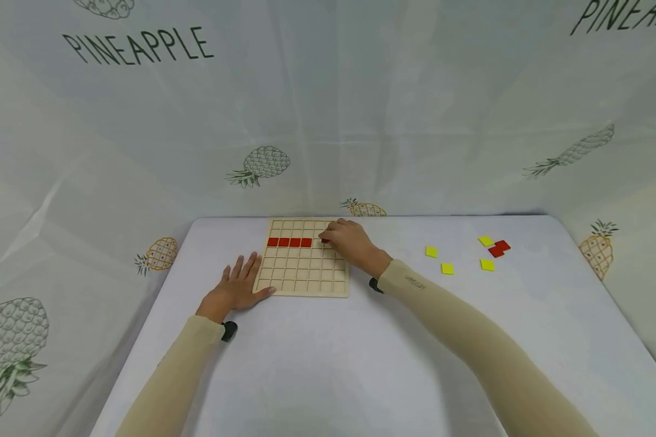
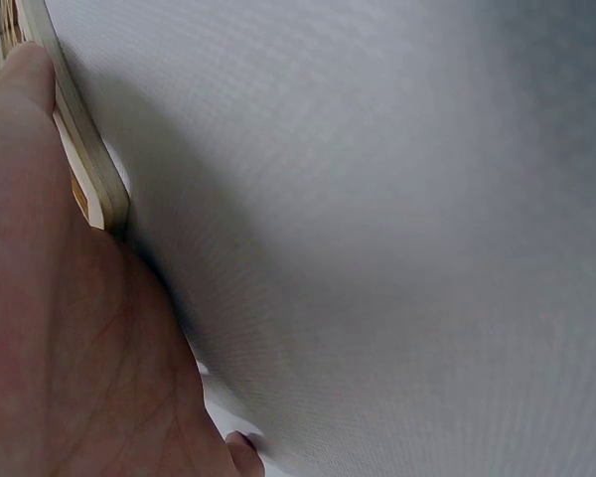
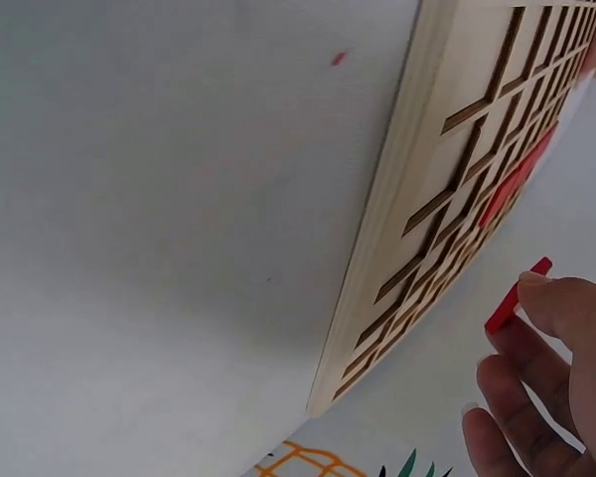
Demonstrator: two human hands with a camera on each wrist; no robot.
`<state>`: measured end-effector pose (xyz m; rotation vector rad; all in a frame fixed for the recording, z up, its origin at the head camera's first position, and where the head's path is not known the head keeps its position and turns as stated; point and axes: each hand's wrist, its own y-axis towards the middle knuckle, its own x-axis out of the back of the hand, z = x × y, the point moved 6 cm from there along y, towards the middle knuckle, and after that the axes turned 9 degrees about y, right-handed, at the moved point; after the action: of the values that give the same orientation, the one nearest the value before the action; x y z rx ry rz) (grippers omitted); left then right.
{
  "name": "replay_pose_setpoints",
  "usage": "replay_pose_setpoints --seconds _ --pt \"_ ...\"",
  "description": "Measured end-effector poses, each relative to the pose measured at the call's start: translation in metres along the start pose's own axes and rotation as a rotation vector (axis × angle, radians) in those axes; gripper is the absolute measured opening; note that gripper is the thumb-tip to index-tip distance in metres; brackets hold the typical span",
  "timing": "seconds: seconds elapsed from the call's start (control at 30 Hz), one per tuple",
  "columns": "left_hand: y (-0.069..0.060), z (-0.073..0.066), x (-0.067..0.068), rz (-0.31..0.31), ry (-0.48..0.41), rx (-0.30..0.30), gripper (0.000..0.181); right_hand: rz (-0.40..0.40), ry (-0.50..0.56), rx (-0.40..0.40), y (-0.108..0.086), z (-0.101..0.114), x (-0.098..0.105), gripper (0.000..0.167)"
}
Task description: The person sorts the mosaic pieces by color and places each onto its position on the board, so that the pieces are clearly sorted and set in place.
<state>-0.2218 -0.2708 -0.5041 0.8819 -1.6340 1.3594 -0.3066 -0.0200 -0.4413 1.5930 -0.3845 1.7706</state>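
A pale backdrop [image 1: 415,91], printed with pineapples and the word PINEAPPLE, is hung behind and around a white-covered table [image 1: 328,364]. A wooden grid board [image 1: 300,273] is placed near the table's far edge, left of centre. In one row of its far half, four red tiles [image 1: 295,243] are set side by side, each in its own cell, starting at the left edge.

The left hand [image 1: 237,291] is laid flat at the board's left side; its fingers are spread and straightened, the thumb is rested at the near left corner, and nothing is gripped. In the left wrist view, the board's edge is seen against the thumb.

By the right hand [image 1: 352,243], one red tile [image 3: 518,296] is pinched between thumb and index finger, with the other fingers loosely bent. The held tile is seen tilted and raised off the board, to the right of the placed row.

To the right of the board, four yellow tiles [image 1: 447,268] are scattered on the table, well apart from it. A small cluster of loose red tiles [image 1: 502,245] is noted just beside the farthest yellow one. Beige sleeves [image 1: 448,315] and dark wrist bands [image 1: 229,331] are worn on both arms.
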Motion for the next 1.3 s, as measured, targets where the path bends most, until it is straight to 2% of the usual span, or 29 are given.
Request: replay_pose_setpoints --seconds 0.2,0.4,0.9,1.1,1.3 --pt "0.006 0.005 -0.007 -0.001 0.019 -0.003 0.102 0.034 0.018 -0.009 0.011 0.004 -0.008 0.027" --pt "0.009 0.006 -0.009 -0.006 -0.005 -0.009 0.105 0.089 0.024 -0.041 0.019 0.006 -0.013 0.025" --pt "0.015 0.012 -0.014 -0.011 0.024 0.000 0.104 0.160 0.020 -0.092 0.030 0.004 -0.027 0.025" --pt "0.011 0.009 -0.010 -0.014 0.033 -0.003 0.104 0.156 0.031 -0.098 0.031 0.001 -0.030 0.025" --pt "0.003 0.001 -0.002 0.013 0.023 0.004 0.103 0.127 0.061 -0.099 0.032 0.000 -0.031 0.024"
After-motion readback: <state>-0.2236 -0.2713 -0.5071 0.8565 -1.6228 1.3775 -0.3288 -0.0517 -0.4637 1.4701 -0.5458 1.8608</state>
